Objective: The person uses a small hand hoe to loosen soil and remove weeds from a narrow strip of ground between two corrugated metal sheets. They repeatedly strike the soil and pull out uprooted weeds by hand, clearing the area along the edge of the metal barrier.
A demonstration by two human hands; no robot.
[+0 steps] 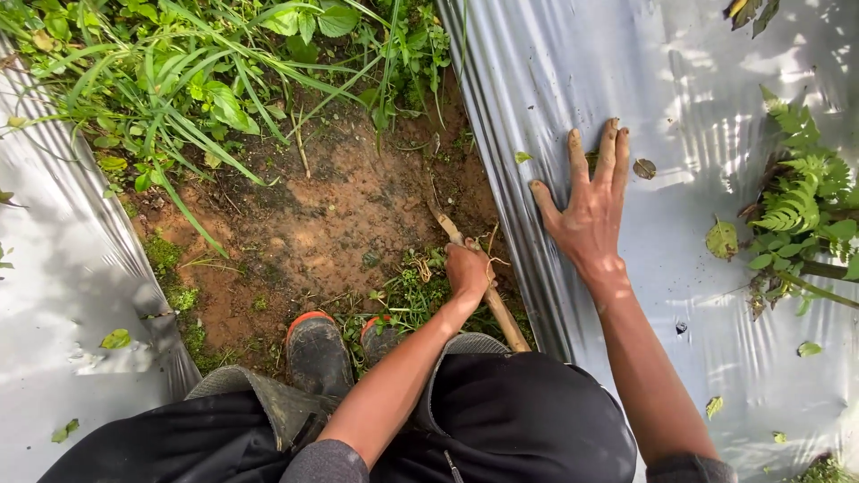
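My left hand (pixel 468 271) is shut on a wooden stick (pixel 503 315) whose far tip (pixel 441 217) presses into bare brown soil (pixel 344 215). Flat on a silver plastic mulch sheet (pixel 680 116) to the right lies my right hand (pixel 591 206), fingers spread and muddy, holding nothing. Its fingertips point away from me, near the sheet's inner edge. Both forearms reach forward over my dark trousers (pixel 528 420).
My boots with orange rims (pixel 318 353) stand on the soil strip between two silver sheets; the left sheet (pixel 54 295) slopes down. Grass and weeds (pixel 179 80) grow at the far end. A fern-like plant (pixel 796 206) pokes through the right sheet. Scattered leaves lie on it.
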